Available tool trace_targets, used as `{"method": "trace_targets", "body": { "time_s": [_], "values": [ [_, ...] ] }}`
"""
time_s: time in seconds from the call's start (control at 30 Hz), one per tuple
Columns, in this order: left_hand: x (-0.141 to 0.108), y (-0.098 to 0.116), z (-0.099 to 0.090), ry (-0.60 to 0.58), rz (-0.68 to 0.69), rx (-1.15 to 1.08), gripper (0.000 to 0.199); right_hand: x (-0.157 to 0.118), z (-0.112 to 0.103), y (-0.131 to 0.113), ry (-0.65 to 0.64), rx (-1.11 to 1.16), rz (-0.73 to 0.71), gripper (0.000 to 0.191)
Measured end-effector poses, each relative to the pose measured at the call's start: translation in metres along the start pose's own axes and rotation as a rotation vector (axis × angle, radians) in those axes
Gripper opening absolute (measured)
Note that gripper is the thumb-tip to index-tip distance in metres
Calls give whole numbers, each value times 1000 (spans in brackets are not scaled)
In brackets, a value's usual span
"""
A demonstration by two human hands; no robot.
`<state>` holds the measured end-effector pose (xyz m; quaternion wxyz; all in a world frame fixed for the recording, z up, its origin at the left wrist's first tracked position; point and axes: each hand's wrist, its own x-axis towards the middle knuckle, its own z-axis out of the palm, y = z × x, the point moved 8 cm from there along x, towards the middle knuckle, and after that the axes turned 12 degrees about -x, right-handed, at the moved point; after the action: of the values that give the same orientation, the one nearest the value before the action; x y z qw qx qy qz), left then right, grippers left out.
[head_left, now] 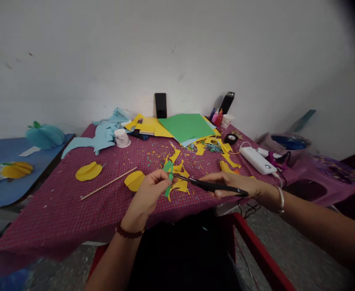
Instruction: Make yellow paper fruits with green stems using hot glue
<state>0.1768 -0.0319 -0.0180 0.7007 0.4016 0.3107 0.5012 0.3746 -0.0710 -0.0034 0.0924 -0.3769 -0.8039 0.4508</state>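
Observation:
Between thumb and fingers, my left hand (153, 186) pinches a small strip of green paper (168, 190). My right hand (230, 184) grips black-handled scissors (206, 184), whose blades point left and meet the green strip. Whether the blades are parted there is hard to make out. Yellow paper scraps (181, 185) lie under the strip and the blades. Close to my left hand is a folded yellow paper round (134, 180). Another yellow paper round (89, 171) lies further left, and a thin wooden stick (108, 184) rests between the two.
Green sheets (189, 126) lie at the back, near a paper cup (122, 138) and a phone (161, 105) against the wall. On the right are black tape (231, 139), paint bottles (218, 117) and a white power strip (258, 160). A blue table (1, 149) holds paper pumpkins.

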Motion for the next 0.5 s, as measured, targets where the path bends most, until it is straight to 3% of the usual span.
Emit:
{"method": "trace_targets", "body": {
  "time_s": [0.5],
  "values": [
    [6, -7, -7, -7, -53, -5, 12, 3, -2, 4, 11, 11, 46, 56]
  ]
}}
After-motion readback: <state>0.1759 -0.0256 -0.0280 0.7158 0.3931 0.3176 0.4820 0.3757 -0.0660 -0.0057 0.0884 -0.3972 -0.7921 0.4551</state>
